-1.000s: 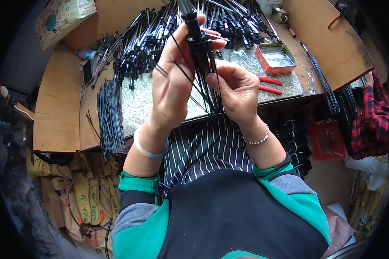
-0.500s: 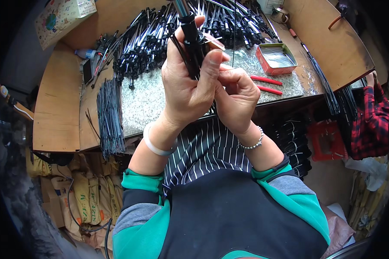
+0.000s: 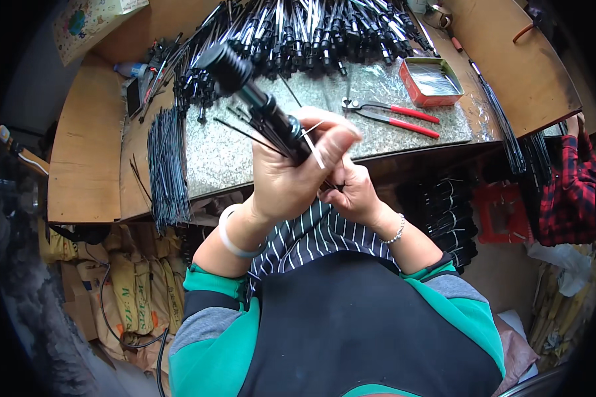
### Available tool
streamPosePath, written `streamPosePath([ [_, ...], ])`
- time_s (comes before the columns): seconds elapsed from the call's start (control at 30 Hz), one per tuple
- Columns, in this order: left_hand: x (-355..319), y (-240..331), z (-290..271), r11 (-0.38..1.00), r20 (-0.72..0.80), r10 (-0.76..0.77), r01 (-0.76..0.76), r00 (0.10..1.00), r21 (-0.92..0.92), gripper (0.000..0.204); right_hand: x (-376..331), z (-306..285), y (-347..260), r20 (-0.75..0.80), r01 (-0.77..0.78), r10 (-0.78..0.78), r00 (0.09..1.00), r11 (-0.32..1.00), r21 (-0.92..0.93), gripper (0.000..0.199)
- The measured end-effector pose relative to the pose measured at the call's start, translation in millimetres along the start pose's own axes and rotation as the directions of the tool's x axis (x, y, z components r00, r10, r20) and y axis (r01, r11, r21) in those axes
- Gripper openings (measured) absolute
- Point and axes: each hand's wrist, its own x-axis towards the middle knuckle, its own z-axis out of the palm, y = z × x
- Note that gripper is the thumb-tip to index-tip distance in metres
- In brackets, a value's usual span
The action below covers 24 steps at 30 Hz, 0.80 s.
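Note:
An umbrella frame (image 3: 255, 99), with a thick black ribbed end, a metal shaft and thin black ribs, tilts up to the left over the worktable. My left hand (image 3: 281, 175) is closed around its black middle part, thumb on top. A thin whitish strip (image 3: 313, 149) sticks out beside that thumb. Just below and to the right, my right hand (image 3: 356, 192) is closed, fingers pinched at the lower part of the frame; the exact spot they grip is hidden. Pincers with red handles (image 3: 412, 114) lie on the speckled tabletop (image 3: 225, 155), right of my hands.
Many similar frames (image 3: 311, 33) are piled along the back. A red tin (image 3: 440, 100) with thin pale pieces stands at the right. Bundles of thin black rods lie at the left edge (image 3: 167, 165) and right edge (image 3: 500, 122). A person's checked sleeve (image 3: 566, 178) shows at far right.
Both hands have come down toward me with the umbrella frame. Its upper end has swung left and tilted over, and the pincers' jaws now show.

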Motion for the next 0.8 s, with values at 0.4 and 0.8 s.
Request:
streamPosePath([
  [0.4, -34.9, -39.6, -3.5, 0.938, -0.008, 0.086, -0.078, 0.996, 0.338, 0.04, 32.8, -28.8, -82.6, 0.036, 0.278, -0.281, 0.959, 0.91, -0.308, 0.02],
  [0.8, -34.1, -30.5, -24.0, 0.983, -0.287, -0.128, 0.159, 0.949, 0.089, 0.026, 25.2, -137.6, 28.6, 0.189, 0.181, 0.009, 0.982, 0.254, -0.95, 0.022],
])
